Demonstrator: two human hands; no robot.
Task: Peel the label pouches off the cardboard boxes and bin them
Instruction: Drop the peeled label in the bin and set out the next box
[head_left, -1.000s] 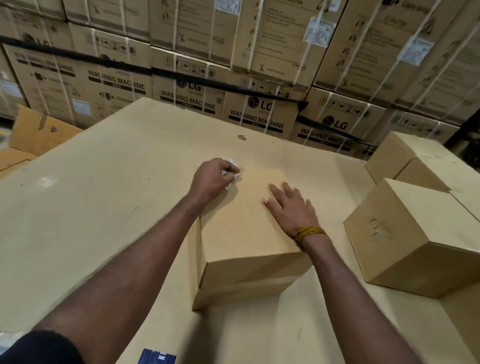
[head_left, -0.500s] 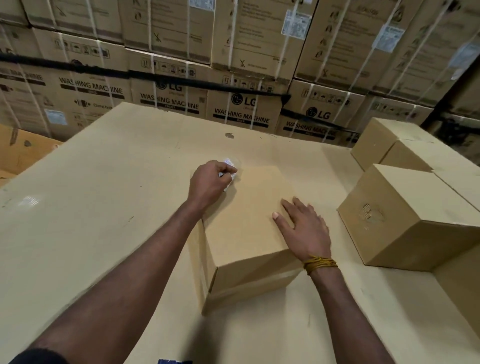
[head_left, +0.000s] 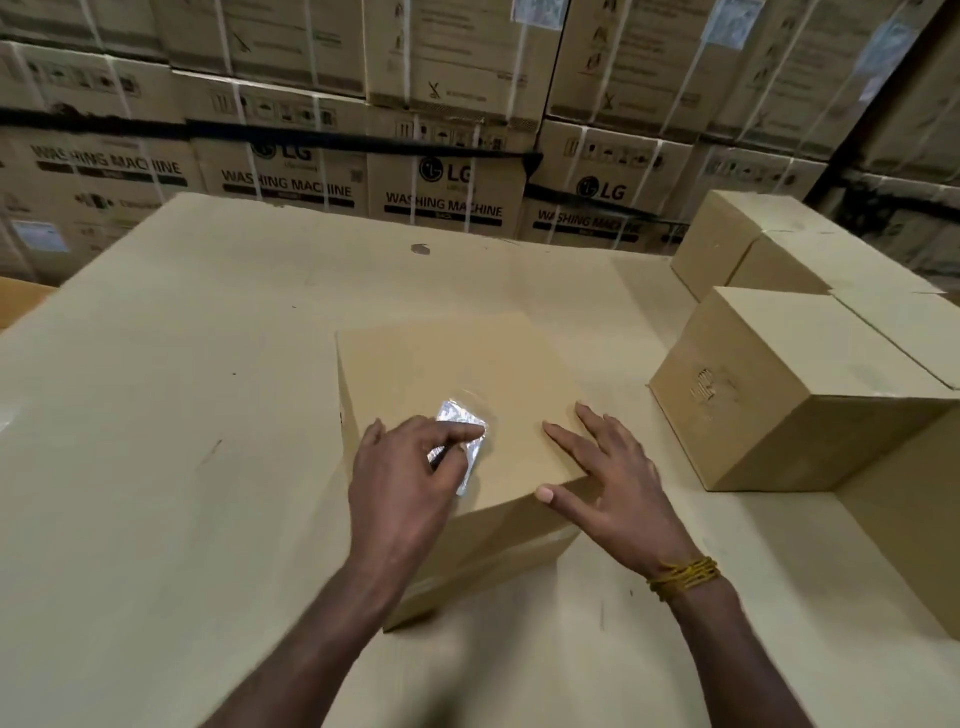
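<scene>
A plain cardboard box (head_left: 447, 364) stands in the middle of the big cardboard-covered surface (head_left: 156, 467). My left hand (head_left: 410, 478) is over the box's near left part and pinches a crumpled, shiny clear label pouch (head_left: 460, 421) between thumb and fingers. The pouch is lifted off the box top. My right hand (head_left: 613, 478) lies flat with spread fingers on the box's near right corner, its thumb over the edge. A yellow thread band is on that wrist.
More plain boxes (head_left: 789, 384) stand at the right, one behind the other (head_left: 737, 234). Strapped washing machine cartons (head_left: 447, 192) form a wall behind the surface. A small grey scrap (head_left: 421, 249) lies near the far edge. No bin is in view.
My left hand has pulled the pouch from the box's far left corner back toward me, over the box top. My right hand slid to the near right corner.
</scene>
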